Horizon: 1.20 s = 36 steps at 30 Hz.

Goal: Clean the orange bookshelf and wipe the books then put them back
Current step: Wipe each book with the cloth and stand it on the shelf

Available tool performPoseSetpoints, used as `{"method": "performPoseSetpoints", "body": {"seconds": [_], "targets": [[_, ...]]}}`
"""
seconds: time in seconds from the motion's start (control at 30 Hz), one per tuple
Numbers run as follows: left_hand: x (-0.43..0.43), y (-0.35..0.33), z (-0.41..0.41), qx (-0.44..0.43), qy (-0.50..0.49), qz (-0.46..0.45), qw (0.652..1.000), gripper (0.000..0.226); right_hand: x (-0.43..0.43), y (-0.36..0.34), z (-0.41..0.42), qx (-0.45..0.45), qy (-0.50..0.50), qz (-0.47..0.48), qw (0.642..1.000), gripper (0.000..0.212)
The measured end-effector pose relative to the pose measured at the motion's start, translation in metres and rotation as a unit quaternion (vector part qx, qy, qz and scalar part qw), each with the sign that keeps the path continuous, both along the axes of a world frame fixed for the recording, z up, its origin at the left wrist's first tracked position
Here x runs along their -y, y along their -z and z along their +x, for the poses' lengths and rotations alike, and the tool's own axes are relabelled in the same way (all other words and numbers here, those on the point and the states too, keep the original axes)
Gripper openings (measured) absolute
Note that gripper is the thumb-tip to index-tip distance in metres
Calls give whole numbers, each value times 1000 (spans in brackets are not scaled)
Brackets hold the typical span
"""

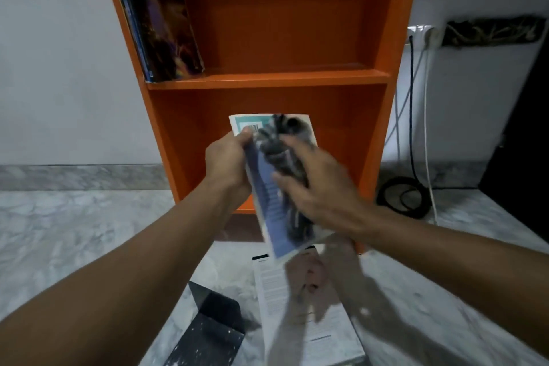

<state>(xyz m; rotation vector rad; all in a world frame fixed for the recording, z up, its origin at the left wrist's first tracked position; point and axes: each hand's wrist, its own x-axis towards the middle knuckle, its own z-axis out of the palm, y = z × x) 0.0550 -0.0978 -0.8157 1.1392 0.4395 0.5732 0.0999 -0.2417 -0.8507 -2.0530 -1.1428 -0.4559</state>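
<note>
Leaning books (160, 24) fill the left end of the orange bookshelf's (267, 79) upper shelf; the rest is open. On the floor (74, 232) in front: 1 book (270, 285), 1 black bookend (214, 327).

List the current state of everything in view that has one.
held book: tilted, off the floor, gripped near its top by the left hand.
cloth: held against the book's cover by the right hand.
orange bookshelf: standing upright.
shelved books: leaning at the upper shelf's left end.
floor book: lying flat on the floor.
</note>
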Motion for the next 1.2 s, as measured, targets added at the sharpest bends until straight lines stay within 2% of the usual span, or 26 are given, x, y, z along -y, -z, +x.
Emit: {"method": "performPoseSetpoints", "body": {"seconds": [0.07, 0.13, 0.2, 0.27, 0.33, 0.37, 0.43, 0.5, 0.6, 0.67, 0.73, 0.77, 0.8, 0.87, 0.93, 1.0, 1.03, 1.13, 1.2], "targets": [[13, -8, 6, -3, -8, -22, 1000, 18, -7, 18, -10, -31, 9, -93, 995, 96], [19, -14, 9, -5, 1, -26, 1000, 16, -6, 29, -20, -44, 23, -81, 995, 103], [15, -11, 10, -2, -4, -9, 1000, 18, -5, 32, -14, -35, 12, -18, 999, 92], [7, -2, 7, -30, -34, 63, 997, 25, -2, 27, -4, -77, -18, 45, 996, 78], [-7, 15, 2, -96, -65, 140, 983, 42, 3, 20, 1, -120, -62, 77, 988, 70], [-12, 23, -3, -134, -59, 139, 979, 54, 6, 17, 1, -129, -81, 91, 984, 67], [-21, 39, -9, -197, 18, 38, 979, 72, 10, 11, -3, -156, -129, 133, 970, 61], [-24, 47, -14, -189, 56, -36, 980, 61, 13, 11, -5, -175, -170, 177, 953, 57], [-40, 47, -11, -95, -38, 11, 995, 28, 22, 30, -1, -69, -110, 136, 982, 48], [-49, 43, -9, -67, -84, 76, 991, 24, 37, 55, 6, -12, -58, 40, 997, 57], [-55, 43, -9, -66, -109, 110, 986, 24, 53, 81, 5, 10, -102, -140, 985, 66], [-56, 43, -9, -67, -122, 116, 983, 23, 59, 90, 3, 52, -135, -218, 965, 65], [-59, 44, -8, -68, -133, 125, 981, 22, 63, 94, 2, 101, -160, -257, 948, 64], [-61, 45, -5, -67, -136, 148, 977, 20, 66, 79, 3, 123, -150, -202, 960, 64], [-58, 44, -3, -67, -121, 168, 976, 17, 54, 37, 14, 125, -100, -48, 986, 57], [-52, 47, -2, -62, -98, 182, 976, 13, 35, -18, 35, 182, -9, 77, 980, 51], [-48, 48, -1, -61, -90, 186, 976, 13, 26, -39, 45, 195, 42, 96, 975, 55], [-39, 44, 3, -48, -71, 177, 980, 14, 11, -41, 59, 204, 117, 22, 972, 63], [-36, 37, 5, -33, -62, 153, 986, 12, 16, 7, 48, 257, 91, -77, 959, 55]]}}
